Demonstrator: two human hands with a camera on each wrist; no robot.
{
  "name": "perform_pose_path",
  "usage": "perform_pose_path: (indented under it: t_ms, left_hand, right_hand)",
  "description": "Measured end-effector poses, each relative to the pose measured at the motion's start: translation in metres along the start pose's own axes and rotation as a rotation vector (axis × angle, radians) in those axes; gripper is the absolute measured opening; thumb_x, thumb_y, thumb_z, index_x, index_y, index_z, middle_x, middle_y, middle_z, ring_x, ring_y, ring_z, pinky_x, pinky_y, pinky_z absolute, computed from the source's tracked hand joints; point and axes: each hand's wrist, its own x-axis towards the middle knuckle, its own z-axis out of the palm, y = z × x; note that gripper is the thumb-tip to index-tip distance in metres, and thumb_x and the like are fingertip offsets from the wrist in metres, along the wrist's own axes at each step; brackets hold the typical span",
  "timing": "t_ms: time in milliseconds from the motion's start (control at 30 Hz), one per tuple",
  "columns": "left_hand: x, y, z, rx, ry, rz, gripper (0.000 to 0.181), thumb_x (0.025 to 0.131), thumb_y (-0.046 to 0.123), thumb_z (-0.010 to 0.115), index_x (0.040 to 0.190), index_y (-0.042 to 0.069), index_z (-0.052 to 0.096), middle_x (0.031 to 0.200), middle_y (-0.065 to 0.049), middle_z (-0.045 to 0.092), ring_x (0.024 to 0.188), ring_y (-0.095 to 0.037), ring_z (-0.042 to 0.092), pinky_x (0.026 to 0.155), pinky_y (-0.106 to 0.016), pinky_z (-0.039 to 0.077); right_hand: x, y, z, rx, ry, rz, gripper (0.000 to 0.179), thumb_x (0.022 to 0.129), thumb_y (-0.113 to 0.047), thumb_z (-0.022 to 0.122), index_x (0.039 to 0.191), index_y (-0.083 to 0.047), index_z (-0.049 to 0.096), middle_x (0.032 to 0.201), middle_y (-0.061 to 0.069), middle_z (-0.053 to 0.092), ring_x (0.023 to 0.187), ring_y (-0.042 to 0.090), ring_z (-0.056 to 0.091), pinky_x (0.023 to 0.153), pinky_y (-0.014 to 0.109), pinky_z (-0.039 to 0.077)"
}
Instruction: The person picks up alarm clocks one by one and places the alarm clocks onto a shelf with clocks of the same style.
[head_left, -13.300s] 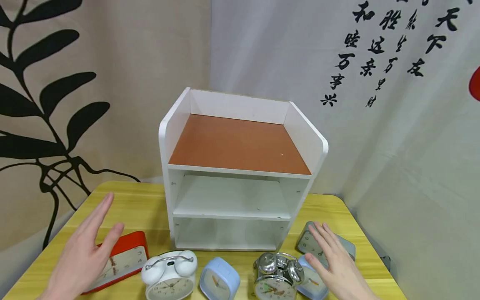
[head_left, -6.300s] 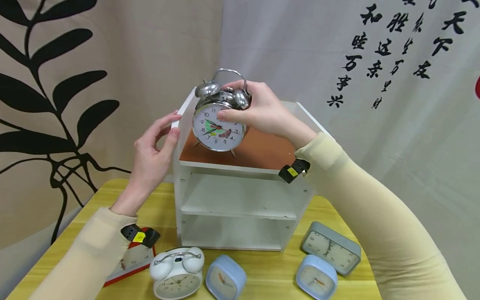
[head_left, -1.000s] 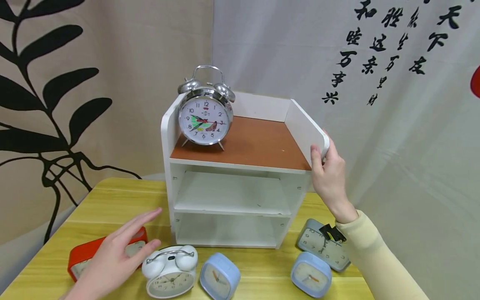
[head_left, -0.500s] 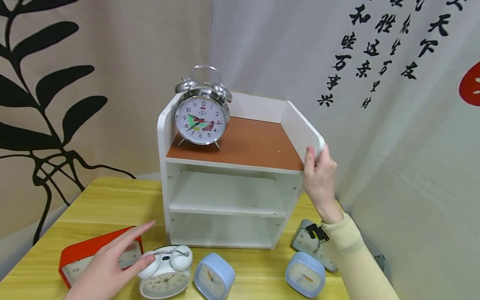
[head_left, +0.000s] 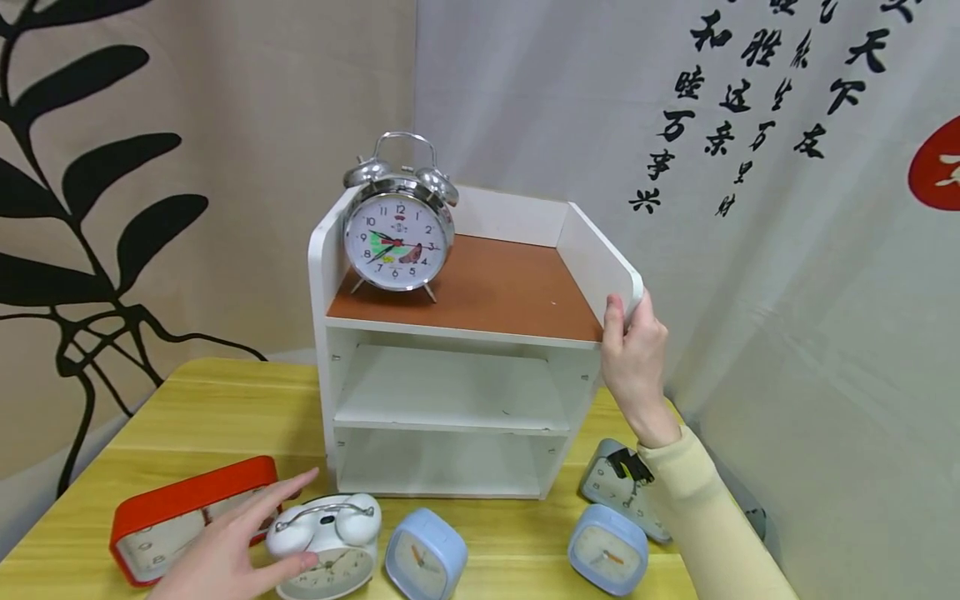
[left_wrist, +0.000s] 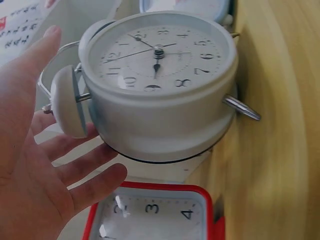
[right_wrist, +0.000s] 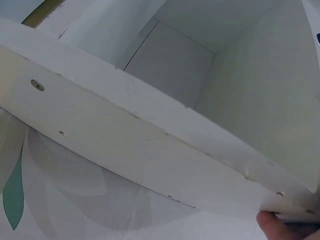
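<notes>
My left hand (head_left: 232, 546) reaches around the white twin-bell alarm clock (head_left: 324, 540), fingers spread behind it and thumb in front. In the left wrist view, the fingers (left_wrist: 95, 185) are straight and the thumb stands off from the white clock (left_wrist: 165, 120). My right hand (head_left: 635, 367) grips the front edge of the right side panel of a small white shelf (head_left: 465, 332), thumb on the inner side. On the shelf's brown top, at the left, stands a silver twin-bell alarm clock (head_left: 397, 242) on its feet. The right wrist view shows the panel (right_wrist: 150, 135) and a fingertip (right_wrist: 272, 225).
A red rectangular clock (head_left: 191, 492) lies left of the white one. One light-blue clock (head_left: 427, 550) stands to its right; another blue clock (head_left: 609, 550) and a grey clock (head_left: 618, 487) are at the right, partly behind my sleeve. All rest on the yellow wooden table (head_left: 247, 408).
The silver clock was lifted from the table onto the shelf top and let go. My right hand then took hold of the side panel. My left hand has moved down to the white clock.
</notes>
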Motion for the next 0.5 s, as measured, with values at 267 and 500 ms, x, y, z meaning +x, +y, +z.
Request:
perform_pose_path:
  t_ms: [267,500]
  left_hand:
    - [0.0001,-0.0056,0.0056,-0.03,-0.043,-0.034,0.09,0.086,0.048,0.084,0.16,0.015,0.042,0.149,-0.022,0.06,0.122,-0.035,0.064,0.09,-0.062,0.061]
    - [0.0008,-0.0102,0.0092,-0.032,-0.062,-0.041,0.088,0.087,0.045,0.084,0.159,0.014,0.044,0.146,-0.018,0.063,0.114,-0.025,0.067,0.083,-0.041,0.064]
  right_hand:
    - [-0.0015,0.0013,0.0025,0.018,-0.003,-0.007,0.035,0.109,-0.015,0.055,0.131,0.011,0.058,0.123,0.029,0.074,0.105,0.043,0.076,0.084,0.056,0.065]
    - [-0.0033,0.0022,0.0015,0.009,-0.013,0.0,0.036,0.109,-0.016,0.055,0.134,0.01,0.057,0.128,0.027,0.074,0.108,0.043,0.076,0.081,0.028,0.066]
